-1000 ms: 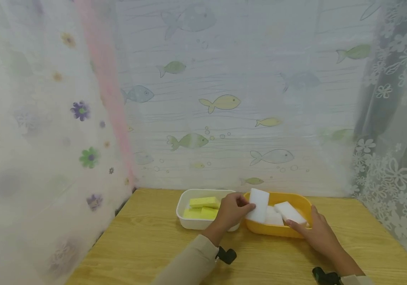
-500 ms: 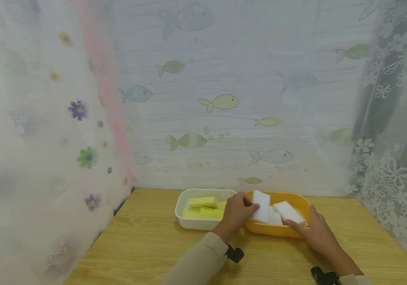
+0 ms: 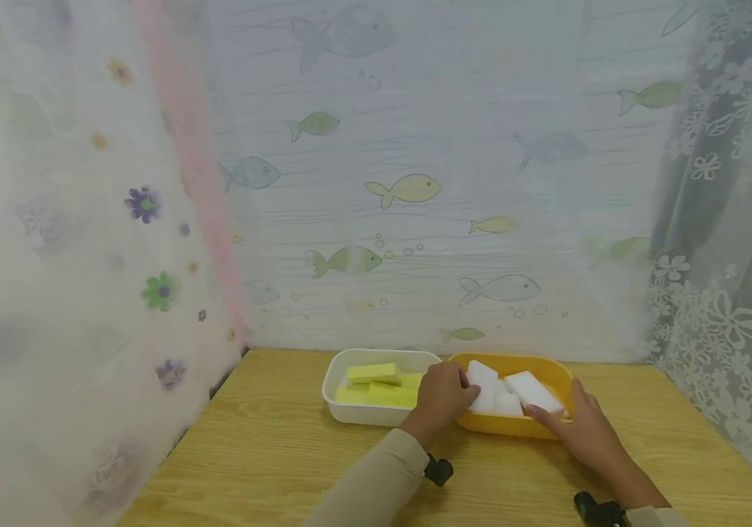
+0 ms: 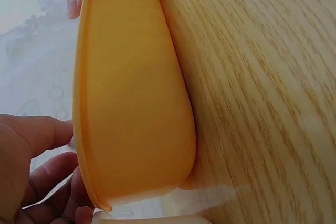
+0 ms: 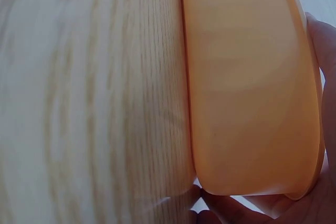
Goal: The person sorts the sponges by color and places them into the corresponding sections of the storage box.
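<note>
My left hand (image 3: pixel 443 395) pinches a white sponge (image 3: pixel 482 382) at its left edge. This sponge stands tilted at the left end inside the orange bin (image 3: pixel 494 424), its lower part below the rim. Two more white sponges lie in the same bin, the right one (image 3: pixel 534 394) slanting beside the middle one (image 3: pixel 508 402). With thumb over the front rim and fingers round the far side, my right hand (image 3: pixel 589 428) grips the bin's right end. In the left wrist view the left fingers (image 4: pixel 39 129) are at the orange rim, and the bin's wall hides the sponge.
Left of the orange bin stands a white bin (image 3: pixel 363 414) with several yellow sponges (image 3: pixel 376 374) in it, partly covered by the left hand. Both rest on a wooden table (image 3: pixel 251 439). A fish-patterned curtain (image 3: pixel 350 183) hangs behind the table, with more curtains at either side.
My left hand has moved slightly right and lowered the white sponge deeper into the orange bin. The right hand has kept its grip in place.
</note>
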The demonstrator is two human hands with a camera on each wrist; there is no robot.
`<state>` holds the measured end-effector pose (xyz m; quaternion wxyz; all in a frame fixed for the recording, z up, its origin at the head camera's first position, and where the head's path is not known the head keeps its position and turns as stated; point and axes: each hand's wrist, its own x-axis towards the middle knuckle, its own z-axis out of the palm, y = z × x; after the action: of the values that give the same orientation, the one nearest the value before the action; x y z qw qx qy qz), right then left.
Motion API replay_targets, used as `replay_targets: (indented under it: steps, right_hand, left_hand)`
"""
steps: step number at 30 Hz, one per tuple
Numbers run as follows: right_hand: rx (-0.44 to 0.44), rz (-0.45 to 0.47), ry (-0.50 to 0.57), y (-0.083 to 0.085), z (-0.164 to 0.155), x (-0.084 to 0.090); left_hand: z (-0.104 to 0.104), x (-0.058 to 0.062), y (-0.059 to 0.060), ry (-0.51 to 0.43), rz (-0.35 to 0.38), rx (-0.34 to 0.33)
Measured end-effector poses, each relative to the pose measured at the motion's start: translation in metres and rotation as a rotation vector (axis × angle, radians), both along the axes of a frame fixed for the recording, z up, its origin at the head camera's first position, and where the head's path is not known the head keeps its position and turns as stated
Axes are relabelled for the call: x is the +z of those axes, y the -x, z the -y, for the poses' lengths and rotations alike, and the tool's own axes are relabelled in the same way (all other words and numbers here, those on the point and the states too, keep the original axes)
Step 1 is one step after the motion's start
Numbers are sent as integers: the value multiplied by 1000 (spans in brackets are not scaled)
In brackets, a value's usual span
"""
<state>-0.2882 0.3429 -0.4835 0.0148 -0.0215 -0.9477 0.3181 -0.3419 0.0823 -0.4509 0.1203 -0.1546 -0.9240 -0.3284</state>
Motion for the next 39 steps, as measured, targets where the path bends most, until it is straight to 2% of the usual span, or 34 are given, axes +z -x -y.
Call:
replay_targets:
  steps: [8,17,21,30,39]
  right_hand:
    - [1,0,2,0,0,0]
    - [5,3,1,1,-1,0]
    - [7,7,6,1,-1,1]
    - [-1,19,1,4,-2,-1]
    - [1,32,-15,3,-2,3]
  left_hand:
    - [0,-1,0,34,-41,4]
    - [-5,2,1,233,-13,23]
    - [-8,1,1,294,-8,42]
    - [-9,-2,1,330,-26,65]
    - [-7,-4,4,316,-25,53]
